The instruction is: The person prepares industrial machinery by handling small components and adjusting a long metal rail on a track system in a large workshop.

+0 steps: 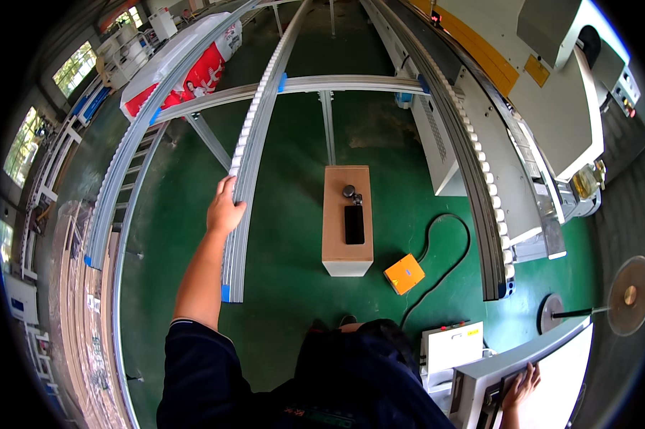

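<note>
My left hand (226,207) rests on a long aluminium roller rail (249,171) with a row of small white rollers along its edge. Its thumb lies apart from the fingers, which rest along the rollers without wrapping round anything I can see. At the lower right, my right hand (520,388) touches the face of a white and grey machine box (562,365). The fingers of that hand are spread, beside a dark fitting (491,404) on the box. Neither hand holds a loose object.
Between the rails stands a brown-topped box (347,254) with a black phone (354,225) on it. A yellow pedal box (404,274) with a black cable (469,247) lies on the green floor. Another roller rail (472,179) runs right; wrapped boards (86,322) lie left. A round disc (630,295) juts out right.
</note>
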The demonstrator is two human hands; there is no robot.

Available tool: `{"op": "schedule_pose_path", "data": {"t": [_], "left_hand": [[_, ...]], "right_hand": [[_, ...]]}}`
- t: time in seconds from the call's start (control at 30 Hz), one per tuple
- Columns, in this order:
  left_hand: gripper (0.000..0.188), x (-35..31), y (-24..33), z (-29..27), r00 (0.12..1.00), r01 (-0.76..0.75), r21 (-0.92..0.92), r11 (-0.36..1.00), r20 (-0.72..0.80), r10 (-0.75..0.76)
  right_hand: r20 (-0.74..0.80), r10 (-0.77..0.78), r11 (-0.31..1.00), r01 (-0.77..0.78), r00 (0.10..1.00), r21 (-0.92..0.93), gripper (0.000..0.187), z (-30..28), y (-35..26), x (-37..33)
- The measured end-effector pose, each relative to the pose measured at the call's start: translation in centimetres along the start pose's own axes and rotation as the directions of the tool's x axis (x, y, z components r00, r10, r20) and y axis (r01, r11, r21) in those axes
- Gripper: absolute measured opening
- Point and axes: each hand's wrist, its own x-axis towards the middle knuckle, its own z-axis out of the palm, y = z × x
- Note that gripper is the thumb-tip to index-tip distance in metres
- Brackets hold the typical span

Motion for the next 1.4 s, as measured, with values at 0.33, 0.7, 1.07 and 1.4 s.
{"op": "schedule_pose_path", "data": {"t": [0.33, 0.7, 1.07, 1.4], "left_hand": [[0.065, 0.2, -0.3, 0.3, 1.0, 0.021, 0.006, 1.0, 0.014, -0.021], [0.066, -0.5, -1.4, 0.0, 1.0, 0.009, -0.015, 1.0, -0.019, -0.009], [0.069, -0.8, 0.1, -0.8, 0.997, 0.068, 0.03, 0.997, 0.028, -0.068], [0.072, -0.9, -0.4, -0.7, 0.999, 0.029, 0.049, 0.998, 0.026, -0.03]], "right_hand": [[-0.052, -0.042, 0.999, 0.042, 0.998, 0.006, 0.05, 0.1, -0.2, 0.0], [-0.037, -0.04, 0.999, 0.041, 0.999, 0.012, 0.047, 0.8, 0.0, 0.1], [0.059, 0.03, 0.995, -0.035, 0.998, 0.094, 0.057, 0.9, 1.0, 0.0], [0.056, 0.022, 1.0, -0.022, 0.998, -0.003, 0.051, 1.8, 1.6, 0.3]]}}
